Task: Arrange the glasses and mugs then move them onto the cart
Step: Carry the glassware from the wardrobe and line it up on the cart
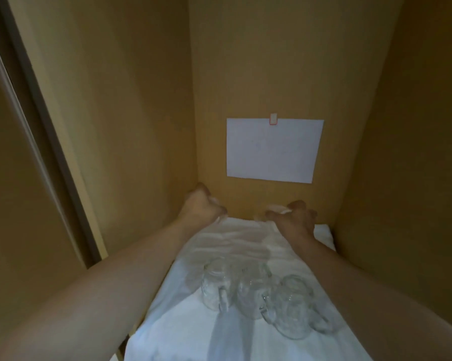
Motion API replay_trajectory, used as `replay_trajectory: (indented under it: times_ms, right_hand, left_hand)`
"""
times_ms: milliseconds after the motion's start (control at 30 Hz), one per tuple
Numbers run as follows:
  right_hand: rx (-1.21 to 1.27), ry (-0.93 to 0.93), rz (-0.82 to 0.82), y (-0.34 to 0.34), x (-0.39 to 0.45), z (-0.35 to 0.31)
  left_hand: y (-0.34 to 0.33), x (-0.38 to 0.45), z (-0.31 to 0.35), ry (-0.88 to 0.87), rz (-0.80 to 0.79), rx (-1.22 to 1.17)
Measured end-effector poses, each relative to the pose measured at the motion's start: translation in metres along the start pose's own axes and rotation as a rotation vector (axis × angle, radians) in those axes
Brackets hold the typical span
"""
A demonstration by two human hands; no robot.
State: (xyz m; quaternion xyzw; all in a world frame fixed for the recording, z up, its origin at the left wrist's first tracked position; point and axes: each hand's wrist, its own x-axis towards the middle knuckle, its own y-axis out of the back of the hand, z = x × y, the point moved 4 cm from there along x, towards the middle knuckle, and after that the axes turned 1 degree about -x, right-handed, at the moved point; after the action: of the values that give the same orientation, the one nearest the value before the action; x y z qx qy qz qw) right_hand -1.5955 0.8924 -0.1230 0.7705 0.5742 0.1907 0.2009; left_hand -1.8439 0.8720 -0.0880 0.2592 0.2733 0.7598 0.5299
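The fingers (pixel 221 208) of the left hand (pixel 199 204) curl round something clear at the far left corner, probably a glass (pixel 217 217), though blur leaves only a pale glint under the knuckles; the fingers (pixel 277 214) of the right hand (pixel 296 217) curl likewise over a clear rim (pixel 278 208) near the back wall, and what sort of vessel it is I cannot tell; both hands seem to grip, yet how firmly is not visible.

The chief risk, as I judge it, is a slip: smooth glass held at full reach gives little purchase, and a dropped piece could strike the wooden walls; the white cloth (pixel 219 334) is rumpled just before the hands, so a base set down on a fold might tip; drawing the forearms back low could also knock the three mugs (pixel 248 295), which stand between the arms and near the front.

Those mugs are clear, ribbed or dimpled glass with looped handles turned toward the viewer, standing close in a row, the nearest ones seemingly touching; they look inverted, though I cannot be sure; a white sheet of paper (pixel 271 151) hangs on the back wall above; no cart is in view.
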Motion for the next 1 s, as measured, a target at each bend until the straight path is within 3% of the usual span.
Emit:
replay_trajectory:
  times_ms: [133,333,567,767,1000]
  right_hand:
    - [0.397,-0.084,0.092,0.037,-0.012,-0.002]
    - [0.653,-0.03,0.184,0.082,-0.054,-0.011]
    - [0.602,0.122,0.109,0.109,-0.103,-0.019]
    - [0.492,0.243,0.172,0.118,-0.141,-0.013]
    - [0.395,0.166,0.242,0.103,-0.155,-0.03]
  left_hand:
    - [0.009,-0.031,0.037,0.0,0.127,-0.094]
    - [0.017,-0.083,0.066,-0.007,0.196,-0.362]
    - [0.027,-0.138,0.074,-0.035,0.214,-0.51]
    - [0.023,-0.143,0.075,-0.016,0.19,-0.636]
    - [0.035,-0.134,0.062,-0.036,0.008,-0.626]
